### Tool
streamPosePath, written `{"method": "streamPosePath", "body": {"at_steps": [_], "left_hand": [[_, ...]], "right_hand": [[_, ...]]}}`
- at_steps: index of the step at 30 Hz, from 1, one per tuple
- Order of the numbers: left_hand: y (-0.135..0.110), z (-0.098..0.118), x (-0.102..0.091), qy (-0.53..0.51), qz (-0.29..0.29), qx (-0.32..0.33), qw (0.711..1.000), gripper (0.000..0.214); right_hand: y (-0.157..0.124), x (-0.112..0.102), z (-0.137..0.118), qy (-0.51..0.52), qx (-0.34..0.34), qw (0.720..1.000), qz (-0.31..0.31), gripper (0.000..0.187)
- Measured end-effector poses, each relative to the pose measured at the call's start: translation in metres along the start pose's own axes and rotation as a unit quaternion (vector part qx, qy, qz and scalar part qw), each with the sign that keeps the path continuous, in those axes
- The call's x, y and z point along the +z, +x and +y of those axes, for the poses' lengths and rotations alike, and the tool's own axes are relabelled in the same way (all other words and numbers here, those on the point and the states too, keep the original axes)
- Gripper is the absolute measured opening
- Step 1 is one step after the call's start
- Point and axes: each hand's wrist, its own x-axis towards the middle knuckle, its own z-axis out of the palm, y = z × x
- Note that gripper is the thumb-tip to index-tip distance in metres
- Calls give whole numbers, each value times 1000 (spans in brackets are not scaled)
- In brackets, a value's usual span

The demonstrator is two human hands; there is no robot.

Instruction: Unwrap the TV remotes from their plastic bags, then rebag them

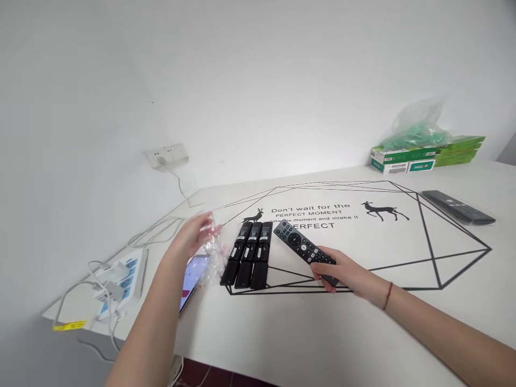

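My right hand (pixel 346 273) is closed round the near end of a black remote control (pixel 300 244), which points away to the upper left, buttons up. My left hand (pixel 195 234) pinches a clear plastic bag (pixel 213 252) that hangs down over a phone. Just right of the bag, three black remotes (pixel 248 253) lie side by side, face down, on the white table (pixel 282 333).
A phone (pixel 192 277) with a lit screen lies under the bag. A white power strip (pixel 119 277) with plugs and cables sits at the table's left end. Green boxes and a plastic bag (pixel 423 148) stand at the back right, with dark remotes (pixel 457 207) nearby.
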Motion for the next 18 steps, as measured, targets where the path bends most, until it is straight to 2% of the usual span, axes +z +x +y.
{"method": "streamPosePath", "body": {"at_steps": [3, 5, 7, 11, 15, 16, 18], "left_hand": [[12, -21, -8, 188, -13, 6, 982, 36], [21, -36, -9, 327, 1, 47, 944, 46], [30, -48, -10, 423, 7, 84, 902, 50], [45, -59, -13, 495, 2, 124, 860, 48], [52, -61, -16, 612, -59, 195, 764, 39], [53, -61, -16, 627, -77, 202, 748, 41], [54, -61, -16, 635, -104, 195, 740, 47]], "right_hand": [[1, 0, 1, -1, 3, 1000, 0, 30], [1, 0, 1, -2, 6, 1000, 0, 30], [1, 0, 2, -2, 6, 1000, -2, 28], [1, 0, 0, 1, 5, 1000, -6, 25], [0, 0, -2, 1, 4, 1000, -8, 24], [0, 0, -2, 1, 4, 1000, -8, 24], [0, 0, -2, 1, 6, 1000, -10, 25]]}}
